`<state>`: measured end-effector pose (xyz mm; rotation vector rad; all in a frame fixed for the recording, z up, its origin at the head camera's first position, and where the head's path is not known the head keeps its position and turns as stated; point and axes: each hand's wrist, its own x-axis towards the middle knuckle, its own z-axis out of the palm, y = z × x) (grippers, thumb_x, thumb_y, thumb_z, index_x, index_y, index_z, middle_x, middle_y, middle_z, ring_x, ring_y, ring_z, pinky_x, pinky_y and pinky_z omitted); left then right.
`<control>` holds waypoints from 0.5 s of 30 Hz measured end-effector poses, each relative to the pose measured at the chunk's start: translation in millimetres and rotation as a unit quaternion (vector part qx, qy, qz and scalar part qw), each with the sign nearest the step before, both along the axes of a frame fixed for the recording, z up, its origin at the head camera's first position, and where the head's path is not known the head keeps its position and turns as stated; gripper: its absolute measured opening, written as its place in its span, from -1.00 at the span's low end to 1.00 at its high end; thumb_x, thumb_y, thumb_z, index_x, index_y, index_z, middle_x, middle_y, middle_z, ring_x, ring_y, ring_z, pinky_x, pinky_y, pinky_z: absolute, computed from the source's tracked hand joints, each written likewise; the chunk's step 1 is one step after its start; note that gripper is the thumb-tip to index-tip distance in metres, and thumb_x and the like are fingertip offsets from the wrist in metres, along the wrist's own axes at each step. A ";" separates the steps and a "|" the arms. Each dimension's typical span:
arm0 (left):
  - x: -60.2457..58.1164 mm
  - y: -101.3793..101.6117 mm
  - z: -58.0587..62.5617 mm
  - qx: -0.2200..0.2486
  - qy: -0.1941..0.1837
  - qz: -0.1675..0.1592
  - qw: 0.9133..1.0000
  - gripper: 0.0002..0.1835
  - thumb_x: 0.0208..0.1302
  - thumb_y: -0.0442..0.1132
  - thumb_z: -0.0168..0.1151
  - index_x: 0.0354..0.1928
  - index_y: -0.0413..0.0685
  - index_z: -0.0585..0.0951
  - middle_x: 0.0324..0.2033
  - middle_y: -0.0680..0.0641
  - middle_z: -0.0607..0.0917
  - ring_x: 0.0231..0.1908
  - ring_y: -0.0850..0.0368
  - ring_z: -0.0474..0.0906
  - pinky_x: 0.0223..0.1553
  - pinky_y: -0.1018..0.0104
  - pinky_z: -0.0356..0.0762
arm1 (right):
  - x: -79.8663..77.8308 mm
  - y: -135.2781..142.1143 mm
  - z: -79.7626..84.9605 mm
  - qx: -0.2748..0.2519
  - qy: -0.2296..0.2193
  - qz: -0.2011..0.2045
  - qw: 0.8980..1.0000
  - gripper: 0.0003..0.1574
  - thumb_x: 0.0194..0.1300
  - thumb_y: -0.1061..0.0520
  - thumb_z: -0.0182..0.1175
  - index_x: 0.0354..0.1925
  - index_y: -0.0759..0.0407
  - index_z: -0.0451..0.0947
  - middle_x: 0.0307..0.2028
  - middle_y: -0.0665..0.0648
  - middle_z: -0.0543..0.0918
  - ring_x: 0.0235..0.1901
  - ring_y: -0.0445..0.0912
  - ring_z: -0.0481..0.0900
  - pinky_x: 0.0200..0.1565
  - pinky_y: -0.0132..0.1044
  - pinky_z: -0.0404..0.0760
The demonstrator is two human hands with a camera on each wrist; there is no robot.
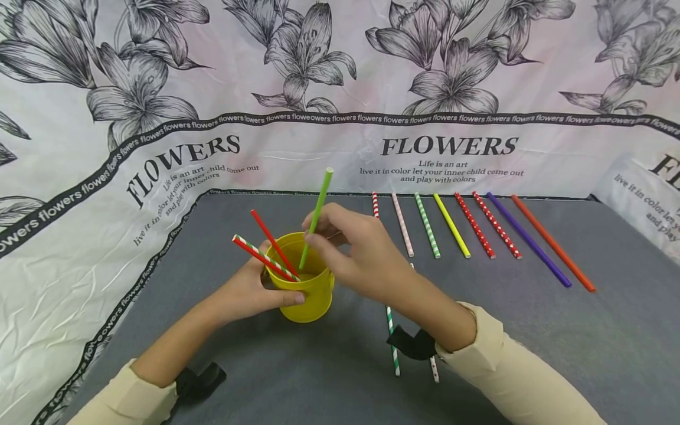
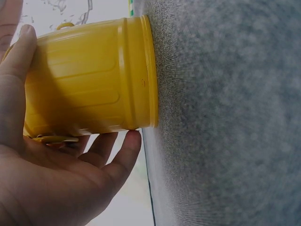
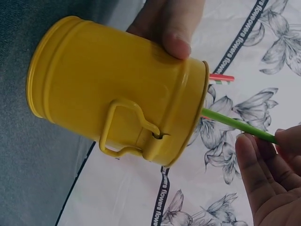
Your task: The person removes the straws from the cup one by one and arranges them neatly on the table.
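A yellow metal bucket (image 1: 310,304) with small side handles stands on the grey table. My left hand (image 1: 249,292) grips it from the left, thumb across the front near the rim; in the left wrist view the fingers (image 2: 124,157) curve along its side. Between thumb and fingers my right hand (image 1: 361,248) pinches a light green straw (image 1: 321,203), which slants with its lower end inside the bucket. Also leaning in the bucket are a red straw (image 1: 268,233), another red straw and a striped green-white straw (image 1: 240,240). The right wrist view shows the green straw (image 3: 235,123) entering the bucket's mouth.
To the right lies a row of straws, among them a yellow straw (image 1: 451,224), a purple straw (image 1: 528,239) and an orange straw (image 1: 552,242). Under the right forearm a green-striped straw (image 1: 393,342) and a dotted white straw (image 1: 434,369) are partly hidden. A flower-printed cloth (image 1: 319,153) hangs behind.
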<state>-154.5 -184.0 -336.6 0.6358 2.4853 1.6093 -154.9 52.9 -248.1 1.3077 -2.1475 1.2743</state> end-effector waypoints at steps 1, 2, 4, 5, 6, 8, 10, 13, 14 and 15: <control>0.0 -0.1 0.0 0.000 0.003 0.001 1.000 -0.13 0.04 -0.10 0.59 0.32 -0.01 0.26 0.10 -0.02 0.56 0.09 0.01 0.52 0.15 -0.03 0.46 | 0.3 0.8 0.5 -0.004 0.002 0.000 1.000 -0.79 0.31 0.38 0.28 -0.09 0.31 0.53 -0.26 0.09 0.69 -0.24 -0.14 0.70 -0.15 -0.39 0.65; 0.1 -0.2 0.0 -0.003 0.005 0.003 1.000 -0.13 0.04 -0.10 0.59 0.32 -0.01 0.26 0.10 -0.02 0.56 0.09 0.01 0.52 0.15 -0.03 0.45 | 0.8 1.7 1.3 -0.008 0.004 -0.001 1.000 -0.79 0.30 0.39 0.28 -0.09 0.32 0.53 -0.26 0.10 0.69 -0.24 -0.16 0.70 -0.15 -0.38 0.66; 0.0 -0.4 0.1 -0.005 0.005 0.005 1.000 -0.12 0.04 -0.10 0.59 0.32 -0.01 0.26 0.10 -0.03 0.56 0.08 0.01 0.52 0.14 -0.03 0.46 | 1.6 3.6 2.4 -0.016 0.005 -0.004 1.000 -0.79 0.30 0.40 0.29 -0.09 0.34 0.53 -0.26 0.12 0.70 -0.25 -0.18 0.69 -0.16 -0.38 0.66; -0.1 -0.6 0.1 -0.009 0.006 0.006 1.000 -0.12 0.04 -0.08 0.59 0.32 -0.02 0.26 0.11 -0.03 0.55 0.09 0.01 0.51 0.14 -0.03 0.46 | 2.1 4.7 3.0 -0.020 0.004 -0.006 1.000 -0.78 0.30 0.40 0.28 -0.09 0.35 0.53 -0.26 0.12 0.70 -0.25 -0.20 0.68 -0.16 -0.37 0.66; -0.1 -0.6 0.2 -0.011 0.005 0.008 1.000 -0.11 0.04 -0.08 0.59 0.32 -0.02 0.25 0.10 -0.03 0.56 0.09 0.02 0.52 0.13 -0.02 0.47 | 2.5 5.7 3.5 -0.026 0.002 -0.005 1.000 -0.78 0.30 0.40 0.28 -0.09 0.36 0.53 -0.25 0.12 0.71 -0.24 -0.19 0.68 -0.16 -0.36 0.67; -0.1 -0.7 0.7 -0.008 0.000 0.006 1.000 -0.11 0.04 -0.09 0.59 0.32 -0.02 0.25 0.11 -0.04 0.56 0.09 0.01 0.52 0.13 -0.02 0.48 | 3.0 8.4 4.2 -0.036 0.002 -0.010 0.999 -0.78 0.31 0.40 0.28 -0.08 0.35 0.54 -0.24 0.12 0.71 -0.24 -0.18 0.68 -0.15 -0.34 0.67; -0.1 -0.5 1.1 -0.010 -0.004 0.006 1.000 -0.11 0.03 -0.09 0.60 0.32 -0.02 0.24 0.11 -0.04 0.57 0.10 0.01 0.53 0.13 -0.01 0.50 | 2.7 11.4 4.5 -0.050 0.004 -0.010 0.999 -0.78 0.31 0.41 0.27 -0.07 0.35 0.54 -0.23 0.11 0.71 -0.22 -0.17 0.68 -0.13 -0.32 0.68; 0.2 -0.4 1.4 -0.013 -0.007 0.010 1.000 -0.09 0.02 -0.08 0.61 0.33 0.01 0.23 0.12 -0.02 0.56 0.10 0.02 0.53 0.12 -0.01 0.51 | 3.0 15.6 5.4 -0.074 0.012 -0.006 0.997 -0.76 0.30 0.43 0.26 -0.06 0.36 0.54 -0.22 0.12 0.70 -0.22 -0.14 0.69 -0.12 -0.28 0.68; 0.3 -0.5 1.1 -0.014 -0.007 0.012 1.000 -0.08 0.01 -0.08 0.60 0.33 0.01 0.23 0.12 -0.02 0.56 0.10 0.02 0.52 0.12 -0.01 0.50 | 2.8 16.6 5.5 -0.081 0.015 -0.004 0.997 -0.76 0.30 0.45 0.26 -0.06 0.36 0.54 -0.22 0.13 0.70 -0.22 -0.14 0.69 -0.11 -0.27 0.68; 0.4 -0.5 0.9 -0.016 -0.007 0.015 1.000 -0.08 0.01 -0.07 0.60 0.34 0.02 0.23 0.12 -0.01 0.55 0.10 0.02 0.51 0.11 -0.01 0.50 | 2.8 17.5 5.8 -0.087 0.017 -0.001 0.996 -0.75 0.29 0.46 0.25 -0.06 0.37 0.53 -0.21 0.13 0.70 -0.22 -0.13 0.69 -0.12 -0.26 0.68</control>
